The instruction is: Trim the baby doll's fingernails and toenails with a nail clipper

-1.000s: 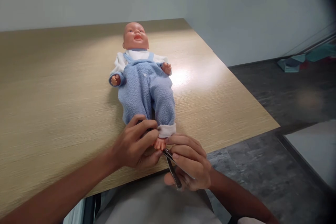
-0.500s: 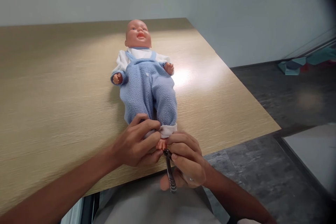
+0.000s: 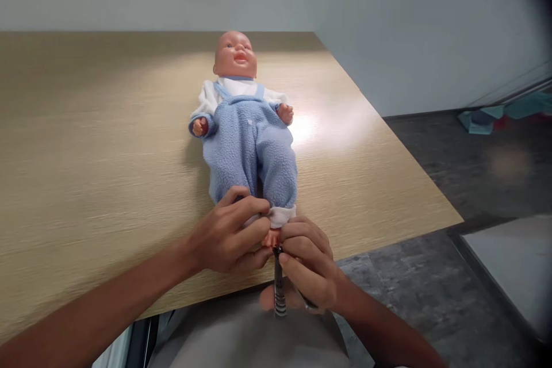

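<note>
readable text: none | labels, brands: none legible | numbers, signs: none legible

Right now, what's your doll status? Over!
Left hand at foot of doll. Right hand holding clipper at toes. Doll face-up on table. Fingers partly hiding foot.

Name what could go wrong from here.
The tip of the metal tool sits at the toes of the doll and might nick them. The left hand is close by and its thumb could get pinched. The handle juts past the table edge and may drop if the right hand slips.
</note>
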### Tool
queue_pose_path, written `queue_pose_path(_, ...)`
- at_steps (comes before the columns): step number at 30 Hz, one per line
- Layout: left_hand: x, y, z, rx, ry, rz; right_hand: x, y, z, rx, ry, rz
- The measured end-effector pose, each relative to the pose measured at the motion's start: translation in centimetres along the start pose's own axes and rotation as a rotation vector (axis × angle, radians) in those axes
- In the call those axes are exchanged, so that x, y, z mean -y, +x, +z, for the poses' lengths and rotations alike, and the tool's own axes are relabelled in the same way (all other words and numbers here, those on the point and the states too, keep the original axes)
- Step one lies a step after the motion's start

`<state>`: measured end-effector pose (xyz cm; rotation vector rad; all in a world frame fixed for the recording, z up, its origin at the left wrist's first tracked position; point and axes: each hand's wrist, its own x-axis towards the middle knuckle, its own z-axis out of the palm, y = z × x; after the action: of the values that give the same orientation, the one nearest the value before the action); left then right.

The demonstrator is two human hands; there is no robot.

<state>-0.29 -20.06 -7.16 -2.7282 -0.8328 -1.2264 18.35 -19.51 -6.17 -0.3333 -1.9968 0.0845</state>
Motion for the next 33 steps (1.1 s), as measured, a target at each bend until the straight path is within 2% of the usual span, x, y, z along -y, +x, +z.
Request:
queue_pose_path(8, 0.04, 0.05, 0.11, -0.024, -0.024, -0.016, 0.07, -0.13, -0.54, 0.086, 0.081, 0.029)
queue_pose_path(14, 0.11, 0.13, 0.04, -0.032, -0.087, -0.045, 0.02, -0.67, -0.67, -0.015, 0.231, 0.172)
queue_pose_path(20, 0.13, 0.21, -0.05, -0.021, -0.107, -0.051, 0.25, -0.67, -0.89, 0.034, 0.172, 0.206)
queue_pose_path(26, 0.12, 0.27, 0.01, -0.020, -0.114, -0.054, 0.23, -0.56, -0.31, 0.020, 0.148, 0.170)
queue_pose_path(33, 0.13, 0.25, -0.03, -0.017, -0.107, -0.045, 0.14, -0.56, 0.00, 0.048, 0.223, 0.209)
